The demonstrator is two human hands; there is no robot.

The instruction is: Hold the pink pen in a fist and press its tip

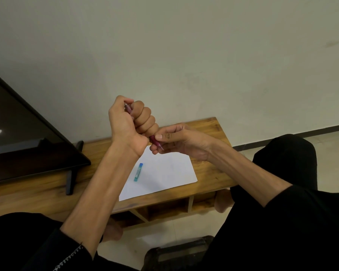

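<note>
Left hand [128,124]: raised above the worktop; all fingers [145,118] are curled in a fist round the upper barrel of a mechanical pencil [156,142], the thumb lying by its top end.
Right hand [176,139]: held just right of the left hand; the thumb and forefinger are pinched on the lower end of the pencil, near its tip.
Mechanical pencil: a pinkish-purple barrel, tilted, its top end shown at the far left above the fist and its metal tip pointed near and right; it is carried in the air over the far edge of the paper, clear of the worktop.
Sheet of paper [164,173]: white, laid flat on the worktop below the hands, turned at an angle.
Lead case [138,172]: a small blue-green tube laid on the left part of the paper, well apart from both hands.
Worktop [209,169]: a low wooden surface against the wall, open compartments being seen under its near edge.
Screen [18,133]: a dark flat panel on a black stand, set at the left of the worktop.
Clothing: black sleeves and black trousers are seen at the near edge.
</note>
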